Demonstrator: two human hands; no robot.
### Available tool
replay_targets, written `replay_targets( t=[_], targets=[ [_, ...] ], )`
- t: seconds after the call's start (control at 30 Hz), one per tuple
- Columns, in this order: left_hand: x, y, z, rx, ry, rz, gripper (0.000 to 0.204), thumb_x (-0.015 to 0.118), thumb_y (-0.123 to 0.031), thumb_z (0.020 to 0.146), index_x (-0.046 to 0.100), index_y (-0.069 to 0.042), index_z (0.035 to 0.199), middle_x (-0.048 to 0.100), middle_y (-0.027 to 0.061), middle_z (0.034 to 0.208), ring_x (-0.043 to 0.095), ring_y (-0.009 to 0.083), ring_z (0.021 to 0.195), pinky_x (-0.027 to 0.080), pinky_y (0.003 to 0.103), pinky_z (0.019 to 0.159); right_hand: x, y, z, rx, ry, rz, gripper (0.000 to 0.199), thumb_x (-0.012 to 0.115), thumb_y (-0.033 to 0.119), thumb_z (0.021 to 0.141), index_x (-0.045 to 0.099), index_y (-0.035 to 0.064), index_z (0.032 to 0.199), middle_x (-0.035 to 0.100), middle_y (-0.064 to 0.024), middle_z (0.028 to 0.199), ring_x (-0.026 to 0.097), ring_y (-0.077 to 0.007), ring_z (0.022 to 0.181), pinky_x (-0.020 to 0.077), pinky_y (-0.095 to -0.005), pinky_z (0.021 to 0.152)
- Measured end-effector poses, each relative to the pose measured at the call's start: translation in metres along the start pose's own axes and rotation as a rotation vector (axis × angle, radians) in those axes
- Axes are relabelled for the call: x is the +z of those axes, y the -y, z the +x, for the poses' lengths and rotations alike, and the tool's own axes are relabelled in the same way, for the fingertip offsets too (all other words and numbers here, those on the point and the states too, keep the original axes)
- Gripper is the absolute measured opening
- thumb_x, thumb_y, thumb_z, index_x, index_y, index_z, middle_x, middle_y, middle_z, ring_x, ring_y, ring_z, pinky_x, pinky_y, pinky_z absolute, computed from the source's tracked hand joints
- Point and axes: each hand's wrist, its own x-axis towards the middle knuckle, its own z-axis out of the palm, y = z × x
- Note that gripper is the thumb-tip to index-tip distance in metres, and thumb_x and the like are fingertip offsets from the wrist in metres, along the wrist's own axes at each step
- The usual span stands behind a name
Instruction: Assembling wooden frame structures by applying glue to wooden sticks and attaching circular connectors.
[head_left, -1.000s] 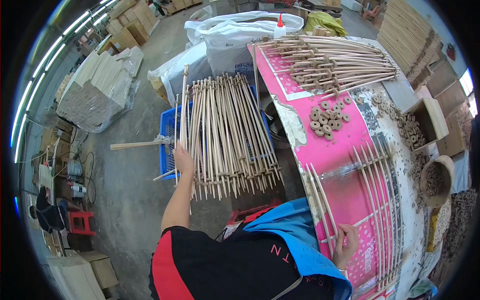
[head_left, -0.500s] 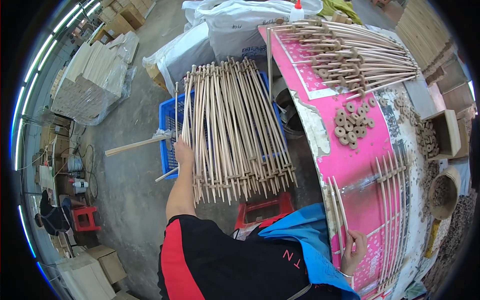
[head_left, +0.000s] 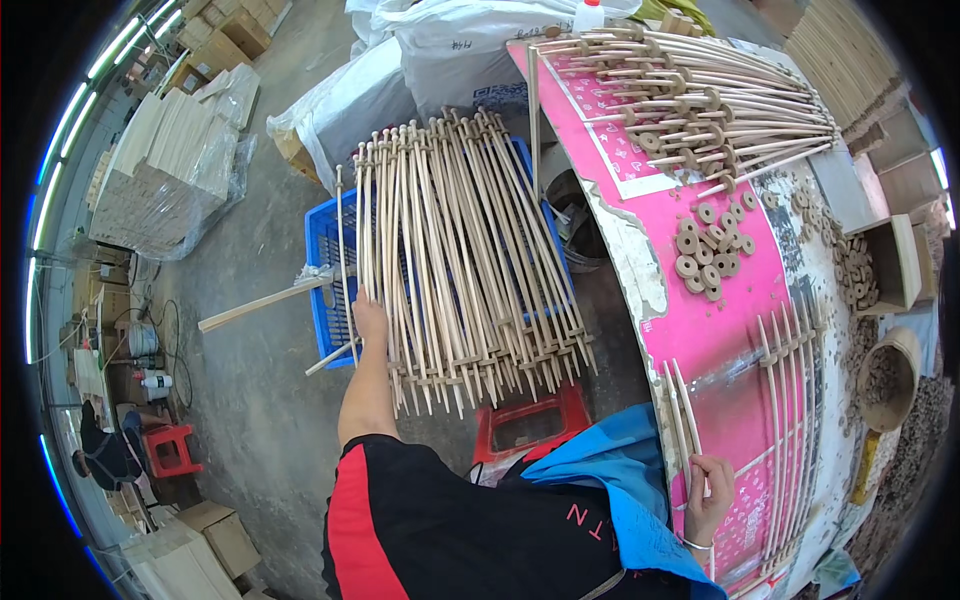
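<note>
Left hand (head_left: pixel 368 318) unmoved on dowels (head_left: pixel 455 250), lengthwise away

Seen from above, through a fisheye lens. Left hand (head_left: pixel 370 318) resting on the near edge of a heap of long pale wooden rods (head_left: pixel 460 255), piled across a blue plastic crate (head_left: pixel 325 250) on a grey concrete floor (head_left: pixel 250 400). Right hand (head_left: pixel 712 490) closed in a grip on thin pale wooden sticks (head_left: pixel 680 420) lying on a pink-covered counter (head_left: pixel 720 330). Farther along the counter, a cluster of small round wooden discs (head_left: pixel 705 250), then a fan of rods fitted with discs (head_left: pixel 700 95). Beside the crate, white plastic sacks (head_left: pixel 450 50). Below the rods, a red plastic stool (head_left: pixel 525 425).
</note>
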Motion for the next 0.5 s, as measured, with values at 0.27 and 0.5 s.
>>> replay_targets(
  t=[0.27,0.5],
  targets=[
    [-0.004,0.018,0.023,0.255,0.019,-0.031,0.05,0.054,-0.011,0.098,0.055,0.005,0.145,0.066,0.0351,0.128,0.067,0.047,0.116,0.053,0.054,0.098,0.002,-0.008,-0.004,-0.028,-0.087,0.01,0.013,0.073,-0.002,0.089,0.075,0.002,0.102,0.071,-0.0146,0.096,0.069,-0.032,0.088,0.0537,-0.0395,0.075],
    [-0.034,-0.134,-0.032,0.568,-0.101,-0.189,0.051,0.056,-0.018,0.105,0.053,0.004,0.151,0.059,0.0253,0.148,0.056,0.0407,0.137,0.041,0.046,0.117,-0.007,-0.017,-0.034,0.045,-0.123,0.153,0.015,0.075,0.0,0.089,0.077,0.0037,0.104,0.071,-0.012,0.09,0.07,-0.0268,0.081,0.0541,-0.0362,0.07]
  ],
)
